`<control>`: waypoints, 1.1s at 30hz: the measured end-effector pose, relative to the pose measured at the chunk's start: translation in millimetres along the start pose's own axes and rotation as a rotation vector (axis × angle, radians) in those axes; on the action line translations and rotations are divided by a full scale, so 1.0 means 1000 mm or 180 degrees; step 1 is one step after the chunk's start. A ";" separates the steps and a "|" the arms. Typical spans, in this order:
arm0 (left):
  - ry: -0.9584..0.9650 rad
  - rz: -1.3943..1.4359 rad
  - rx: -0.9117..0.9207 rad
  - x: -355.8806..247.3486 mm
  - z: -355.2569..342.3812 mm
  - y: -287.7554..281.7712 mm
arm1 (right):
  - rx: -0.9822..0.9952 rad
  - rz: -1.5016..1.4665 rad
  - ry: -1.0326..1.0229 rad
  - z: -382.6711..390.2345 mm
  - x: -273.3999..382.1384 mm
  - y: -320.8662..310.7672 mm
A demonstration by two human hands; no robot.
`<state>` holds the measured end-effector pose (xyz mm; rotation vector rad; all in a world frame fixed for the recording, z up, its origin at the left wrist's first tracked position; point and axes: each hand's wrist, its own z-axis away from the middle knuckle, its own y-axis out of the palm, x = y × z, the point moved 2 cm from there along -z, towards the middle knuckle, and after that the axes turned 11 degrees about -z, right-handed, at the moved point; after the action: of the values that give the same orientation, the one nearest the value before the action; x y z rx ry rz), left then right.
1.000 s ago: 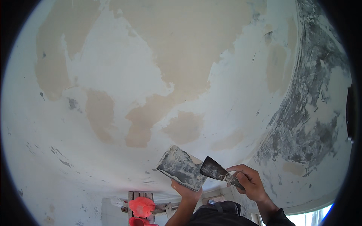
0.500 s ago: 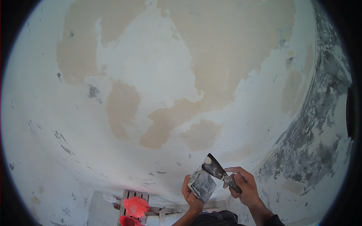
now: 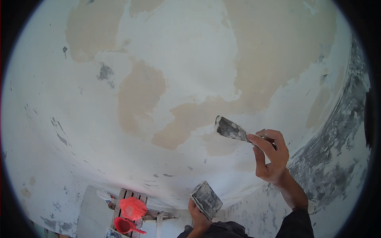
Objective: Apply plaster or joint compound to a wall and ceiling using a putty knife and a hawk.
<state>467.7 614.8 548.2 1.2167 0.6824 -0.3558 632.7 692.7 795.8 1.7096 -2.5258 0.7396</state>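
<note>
My right hand (image 3: pixel 274 156) is raised in front of the wall, fingers closed on the handle of a putty knife (image 3: pixel 233 130). Its dark blade points up and left, with whitish smears on it. The blade overlaps a beige patch (image 3: pixel 220 144) of the wall; I cannot tell whether it touches. Lower down, near my body, my left hand (image 3: pixel 199 217) grips a small square plate (image 3: pixel 208 198) by its left side. Grey, dried-looking residue covers the plate's face.
Before me spreads a white wall (image 3: pixel 190 51) with beige areas and chipped spots. Rough grey wall surface (image 3: pixel 325 170) lies at right. Below left, a slatted wooden bench (image 3: pixel 121 195) bears a red plastic bag (image 3: pixel 133 208) and a red dipper (image 3: pixel 125 225).
My right hand has lifted the putty knife up and away from the plate, toward the wall. My left hand with the plate has dropped slightly leftward. The view has shifted, showing more of the dipper.
</note>
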 end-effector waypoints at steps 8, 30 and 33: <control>-0.0062 -0.0013 -0.0010 0.003 -0.005 -0.002 | 0.0328 0.1394 -0.1526 -0.017 -0.040 0.011; 0.0375 -0.0068 -0.0480 -0.018 -0.015 -0.013 | -0.0017 0.1498 -0.1189 -0.022 -0.035 -0.021; 0.0396 -0.0167 -0.0330 -0.017 -0.019 -0.003 | 0.0399 0.1519 -0.1304 -0.037 -0.026 0.002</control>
<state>447.7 630.2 553.2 1.1306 0.8316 -0.2862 632.3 729.8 821.4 1.4146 -3.3029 0.6171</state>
